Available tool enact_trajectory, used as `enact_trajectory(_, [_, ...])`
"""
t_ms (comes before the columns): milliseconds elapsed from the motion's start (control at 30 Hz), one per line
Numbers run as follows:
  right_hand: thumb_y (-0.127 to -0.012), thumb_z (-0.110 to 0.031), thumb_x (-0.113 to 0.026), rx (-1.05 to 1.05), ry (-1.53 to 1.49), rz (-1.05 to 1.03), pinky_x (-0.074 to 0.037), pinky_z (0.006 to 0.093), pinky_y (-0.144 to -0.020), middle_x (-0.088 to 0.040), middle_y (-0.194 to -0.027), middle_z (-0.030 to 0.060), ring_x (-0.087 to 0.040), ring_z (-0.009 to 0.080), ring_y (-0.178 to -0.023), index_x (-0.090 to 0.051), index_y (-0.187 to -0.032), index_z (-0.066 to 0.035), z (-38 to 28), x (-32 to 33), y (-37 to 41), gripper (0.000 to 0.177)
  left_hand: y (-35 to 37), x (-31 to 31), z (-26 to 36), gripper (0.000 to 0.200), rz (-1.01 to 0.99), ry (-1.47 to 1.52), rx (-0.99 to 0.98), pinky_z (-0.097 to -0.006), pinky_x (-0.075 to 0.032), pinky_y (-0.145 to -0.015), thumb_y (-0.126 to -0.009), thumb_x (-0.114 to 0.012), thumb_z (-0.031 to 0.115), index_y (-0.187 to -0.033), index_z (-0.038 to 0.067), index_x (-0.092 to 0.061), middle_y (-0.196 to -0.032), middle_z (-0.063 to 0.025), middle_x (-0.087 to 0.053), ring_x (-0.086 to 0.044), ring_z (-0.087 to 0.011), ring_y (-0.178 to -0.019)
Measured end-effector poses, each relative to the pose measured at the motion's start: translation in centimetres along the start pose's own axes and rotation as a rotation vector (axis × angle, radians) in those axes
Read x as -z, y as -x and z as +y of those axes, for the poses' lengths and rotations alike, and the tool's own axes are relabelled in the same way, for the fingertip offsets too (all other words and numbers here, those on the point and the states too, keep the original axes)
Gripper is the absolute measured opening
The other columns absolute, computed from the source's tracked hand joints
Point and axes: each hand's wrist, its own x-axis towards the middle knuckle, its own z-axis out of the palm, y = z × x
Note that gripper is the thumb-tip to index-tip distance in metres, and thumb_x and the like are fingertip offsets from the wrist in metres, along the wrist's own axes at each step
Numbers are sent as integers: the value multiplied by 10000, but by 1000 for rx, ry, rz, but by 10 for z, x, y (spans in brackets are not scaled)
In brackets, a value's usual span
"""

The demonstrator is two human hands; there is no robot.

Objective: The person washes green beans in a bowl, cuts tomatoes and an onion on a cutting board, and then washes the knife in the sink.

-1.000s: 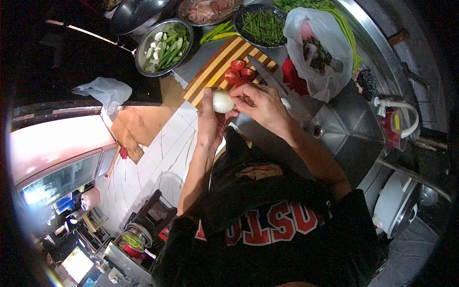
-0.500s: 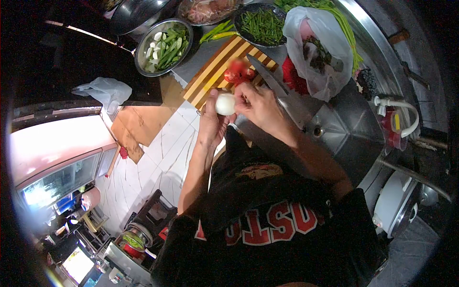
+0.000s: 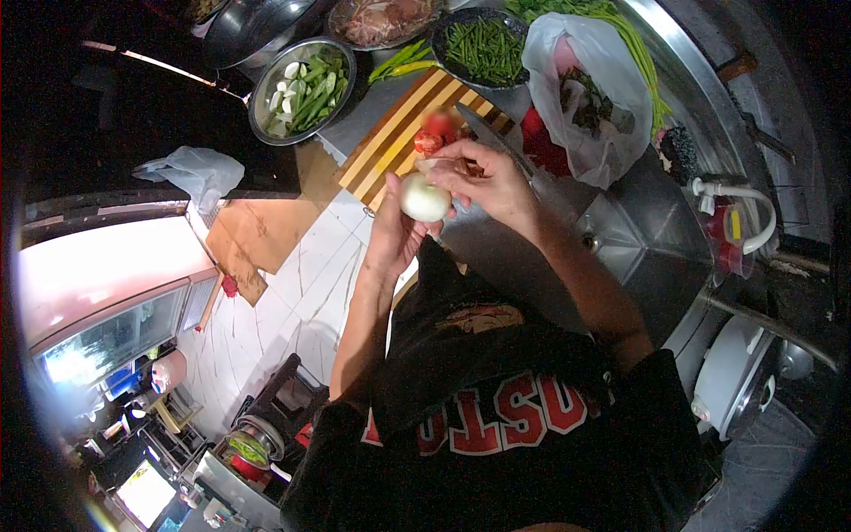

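Observation:
A pale, peeled-looking onion point(image 3: 425, 199) rests in my left hand point(image 3: 394, 226), whose fingers and thumb wrap round its side and underside. My right hand point(image 3: 492, 188) is just above and to the right of it, the fingertips pinching a thin, pale brownish piece that looks like onion skin. Beyond my hands lies a striped wooden cutting board point(image 3: 386, 127) with red tomatoes point(image 3: 429, 142), some of them cut. A knife point(image 3: 493, 133) lies across the board's right side, its handle end hidden.
A steel bowl point(image 3: 256, 102) of green and white pieces stands left of the board. Green peppers point(image 3: 397, 58), a dark bowl point(image 3: 486, 82) of cut beans and a plastic bag point(image 3: 612, 151) lie beyond. The sink point(image 3: 634, 235) is at the right.
My right hand has lifted slightly off the onion's side, with the thin piece now showing at its fingertips. The onion has turned and sits a little lower in my left hand.

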Motion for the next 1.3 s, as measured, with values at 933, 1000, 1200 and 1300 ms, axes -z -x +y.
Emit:
enact_trajectory(933, [-912, -305, -463, -159, -421, 248, -325, 205, -466, -355, -638, -41, -327, 42, -509, -463, -863, -85, -19, 7, 21, 226, -12, -6, -8, 399, 217, 12, -418, -422, -427, -949, -902, -471, 282, -1221, 52, -399, -1182, -137, -483, -506, -262, -1089])
enact_trajectory(1000, [-892, -245, -513, -96, -110, 379, -374, 224, -479, -456, -672, -22, -418, 52, -523, -522, -902, -62, -31, 8, 20, 183, -10, -16, -3, 441, 182, 129, -317, -378, -474, -909, -919, -412, 345, -1204, 9, -401, -1155, -168, -497, -539, -281, -1051])
enact_trajectory(1200, [-761, -112, -651, 376, 554, 319, -482, 320, -575, -572, -763, 91, -594, 230, -669, -584, -885, -57, -12, -3, 22, 152, -7, -23, -2, 511, 181, 268, -173, -344, -529, -825, -915, -372, 414, -1149, -37, -429, -1071, -166, -554, -578, -277, -985])
enact_trajectory(1300, [-735, -108, -657, 520, 721, 292, -474, 360, -553, -538, -734, 105, -573, 293, -645, -581, -888, -80, -3, -8, 20, 174, -8, -18, -7, 485, 168, 253, -176, -325, -545, -778, -913, -378, 415, -1109, -19, -469, -1037, -150, -576, -602, -241, -924])
